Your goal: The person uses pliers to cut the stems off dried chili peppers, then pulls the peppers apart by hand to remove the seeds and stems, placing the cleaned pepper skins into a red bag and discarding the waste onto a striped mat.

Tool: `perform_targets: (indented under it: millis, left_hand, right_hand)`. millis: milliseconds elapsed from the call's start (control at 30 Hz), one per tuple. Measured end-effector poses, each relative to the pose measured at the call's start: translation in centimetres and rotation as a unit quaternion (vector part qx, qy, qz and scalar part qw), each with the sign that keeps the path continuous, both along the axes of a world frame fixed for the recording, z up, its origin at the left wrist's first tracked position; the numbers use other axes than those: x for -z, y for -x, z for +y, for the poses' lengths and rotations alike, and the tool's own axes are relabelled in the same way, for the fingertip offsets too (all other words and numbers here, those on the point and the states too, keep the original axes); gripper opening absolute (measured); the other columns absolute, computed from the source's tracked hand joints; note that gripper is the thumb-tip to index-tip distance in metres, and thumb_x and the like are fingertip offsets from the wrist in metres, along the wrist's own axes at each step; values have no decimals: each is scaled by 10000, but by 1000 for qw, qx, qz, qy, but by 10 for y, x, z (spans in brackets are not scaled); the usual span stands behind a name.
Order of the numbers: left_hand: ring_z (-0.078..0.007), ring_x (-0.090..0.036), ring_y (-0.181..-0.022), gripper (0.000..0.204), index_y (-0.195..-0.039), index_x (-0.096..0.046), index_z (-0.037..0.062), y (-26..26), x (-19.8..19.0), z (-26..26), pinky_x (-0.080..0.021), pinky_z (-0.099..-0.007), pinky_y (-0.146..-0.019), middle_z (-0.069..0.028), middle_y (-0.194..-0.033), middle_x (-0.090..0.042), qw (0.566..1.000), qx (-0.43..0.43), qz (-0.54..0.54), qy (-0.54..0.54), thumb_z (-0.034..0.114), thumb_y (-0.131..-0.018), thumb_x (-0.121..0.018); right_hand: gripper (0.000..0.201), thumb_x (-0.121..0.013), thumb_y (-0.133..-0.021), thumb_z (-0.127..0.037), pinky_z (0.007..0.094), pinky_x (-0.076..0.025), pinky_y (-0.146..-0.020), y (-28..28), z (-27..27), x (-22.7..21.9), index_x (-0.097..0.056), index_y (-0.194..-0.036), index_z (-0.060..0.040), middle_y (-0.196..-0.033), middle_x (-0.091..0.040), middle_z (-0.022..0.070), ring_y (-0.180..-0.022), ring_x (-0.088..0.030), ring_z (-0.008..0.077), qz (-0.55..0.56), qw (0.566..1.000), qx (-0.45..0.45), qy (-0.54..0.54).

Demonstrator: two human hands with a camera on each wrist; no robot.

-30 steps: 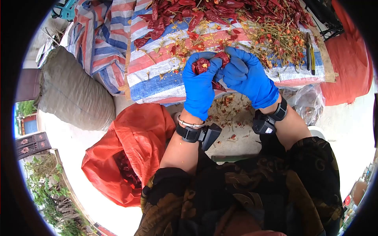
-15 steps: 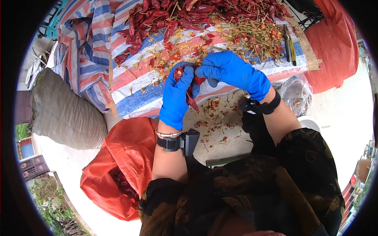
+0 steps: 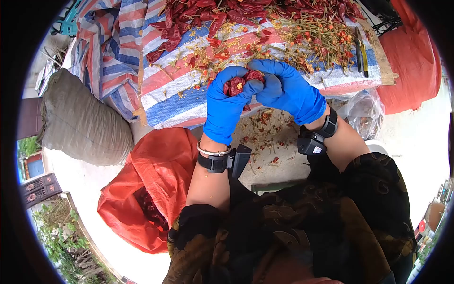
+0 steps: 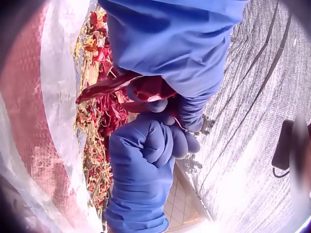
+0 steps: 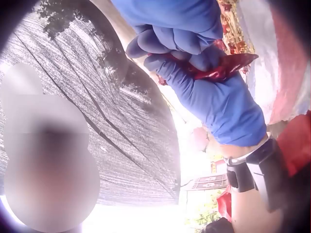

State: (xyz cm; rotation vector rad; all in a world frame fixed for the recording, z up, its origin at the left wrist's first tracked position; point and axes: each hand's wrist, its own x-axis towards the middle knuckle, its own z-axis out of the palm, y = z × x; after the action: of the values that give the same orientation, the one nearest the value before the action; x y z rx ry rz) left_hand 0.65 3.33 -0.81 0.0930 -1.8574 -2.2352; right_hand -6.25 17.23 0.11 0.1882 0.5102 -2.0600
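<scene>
Both hands wear blue gloves and meet above the near edge of the striped sheet. In my left hand (image 3: pixel 224 106) are wrinkled dried red chili peppers (image 3: pixel 235 86), held in curled fingers. One long chili (image 5: pixel 233 65) pokes out past the left palm in the right wrist view. Another chili (image 3: pixel 255 75) lies between the two hands, where my right hand (image 3: pixel 291 92) pinches with bent fingers right at the left fingertips. The left wrist view has the right hand's knuckles (image 4: pixel 158 141) close against the left fingers, partly hiding the pinched end.
A heap of dried chilies (image 3: pixel 236 12) covers the far side of the striped sheet (image 3: pixel 175 111), with stems and seeds (image 3: pixel 317 42) nearer. Black-and-yellow snips (image 3: pixel 362 54) lie at right. An open red sack (image 3: pixel 156 175) holding chilies stands left, beside a full grey sack (image 3: pixel 85 118).
The right hand was stretched more flat half a second ago; now its fingers bend in against the left hand. The long chili that hung below the left hand is mostly out of the head view.
</scene>
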Motion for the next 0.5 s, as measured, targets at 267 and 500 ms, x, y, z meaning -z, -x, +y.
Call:
perform_targets:
  millis: [267,500]
  left_hand:
    - [-109,-545,-668,400,-1029,-518,47,7,8,2,-472,-232,-583,-30,-817,-572,1000,-19,-18,-1,108,-700,-737]
    - [-164,-587,-801,414,-972,-539,33,11,8,6,-483,-272,-734,-75,-893,-602,977,-60,15,202,146,-644,-766]
  right_hand:
    - [188,-536,-863,-209,226,-282,-426,0,-3,-3,-592,-944,-48,-504,-432,-26,-425,-330,75,58,998,26,0]
    - [314,-587,-828,-339,225,-359,-487,9,4,-23,-618,-724,-45,-550,-510,0,-502,-448,78,451,826,40,-335]
